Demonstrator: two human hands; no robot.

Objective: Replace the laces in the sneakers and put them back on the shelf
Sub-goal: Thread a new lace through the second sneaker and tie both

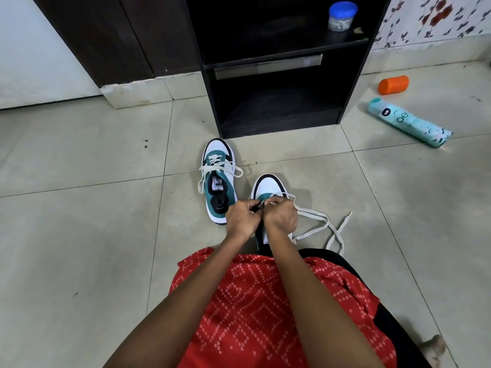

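Concealment: near sneaker [268,185]
Left hand [240,219] and right hand [281,216], pinching the lace [310,211], cover its eyelets; red garment [252,301] hides its heel.

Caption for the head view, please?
Left hand and right hand pinch a white lace at the near sneaker; the other sneaker sits loosely laced before the shelf.

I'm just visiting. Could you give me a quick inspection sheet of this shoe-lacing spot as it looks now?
Surface: tiled floor, a few dark specks.
Job's things: far sneaker loosely laced, untied; near sneaker under the hands, its lace trailing on the floor; shelf unit holds no shoes.
Clutter: orange container and spray can lying on the floor; blue-lidded jar on the upper shelf.
Grippers: left hand and right hand pinch the lace over the near sneaker.
Cables: nothing seen.
Surroundings: dark door, floral wall.
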